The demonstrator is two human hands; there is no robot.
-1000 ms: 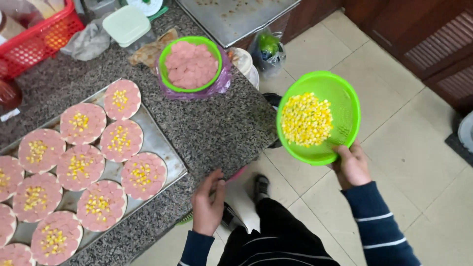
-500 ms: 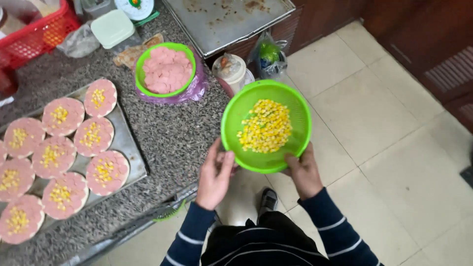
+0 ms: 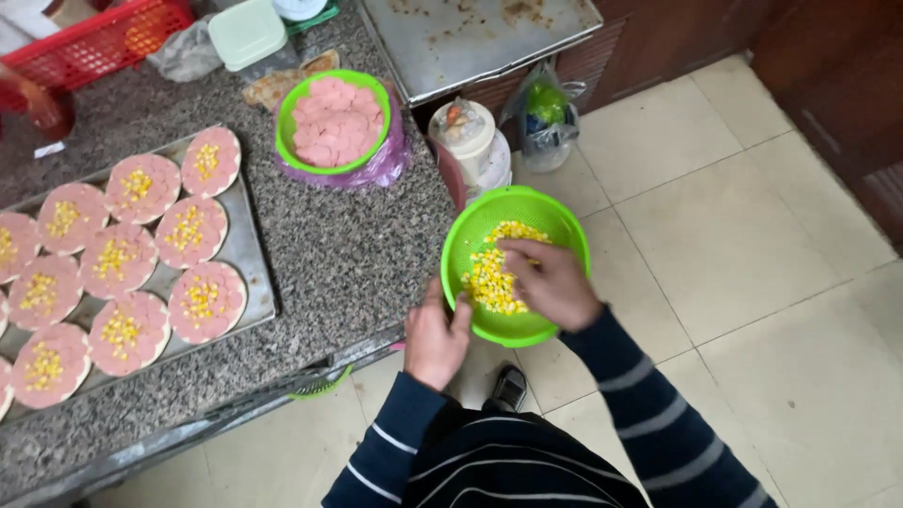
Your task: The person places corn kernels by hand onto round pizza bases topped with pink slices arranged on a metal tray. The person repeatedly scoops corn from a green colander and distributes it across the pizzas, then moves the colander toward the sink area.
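right hand [image 3: 550,282] now in corn bowl [image 3: 564,221]

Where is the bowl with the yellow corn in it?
The green bowl of corn is held out over the floor, just right of the counter edge. The left hand grips its rim and the right hand reaches inside.

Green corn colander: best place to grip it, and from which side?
By the rim, from the near-left, where the left hand already grips it. The colander is a round basin with no handles in view, so the rim is the only hold. It tilts toward the person, and the right hand rests inside on the corn, so a top approach is blocked.
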